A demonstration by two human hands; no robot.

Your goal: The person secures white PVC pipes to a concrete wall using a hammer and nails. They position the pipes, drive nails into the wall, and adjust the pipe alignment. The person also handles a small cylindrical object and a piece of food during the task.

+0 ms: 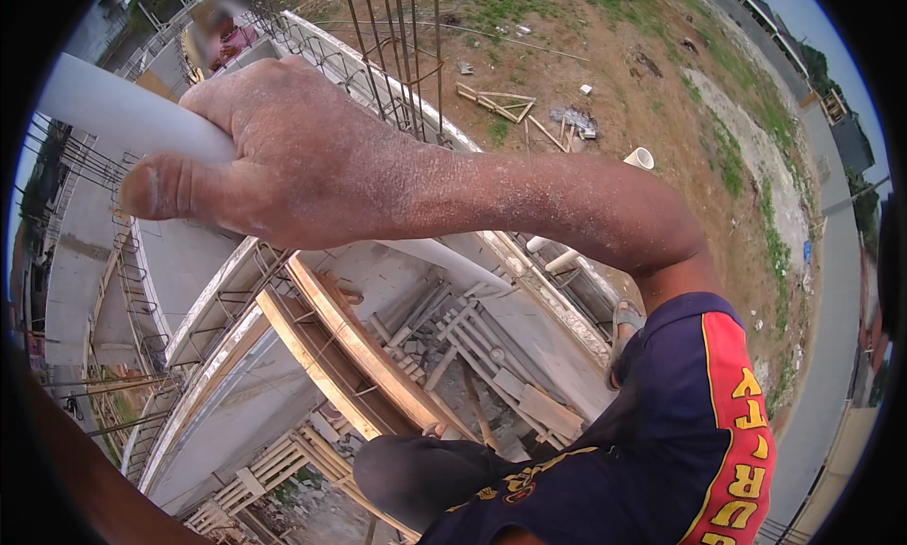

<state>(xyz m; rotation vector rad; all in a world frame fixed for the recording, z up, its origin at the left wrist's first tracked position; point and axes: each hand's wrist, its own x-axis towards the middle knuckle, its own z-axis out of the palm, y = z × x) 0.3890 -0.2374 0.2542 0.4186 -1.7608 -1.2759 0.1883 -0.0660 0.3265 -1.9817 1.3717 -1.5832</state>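
Note:
My right hand (283,153), coated in pale dust, is wrapped round a thick white pipe (132,106), with the thumb lying along its near side. The pipe runs from the hand toward the upper left. Below my wrist a similar white length (449,260) shows; whether it is the same pipe, I cannot tell. My left forearm (104,469) appears dark at the lower left edge, its hand out of the picture.
Beneath me are wooden formwork boards (321,366) round a narrow channel, with stacked lumber (482,342) lower down. Upright rebar (397,54) stands beyond my wrist. My sandalled foot (624,323) rests near the wall edge. Another person (231,40) is at upper left; dirt ground (614,63) lies far below.

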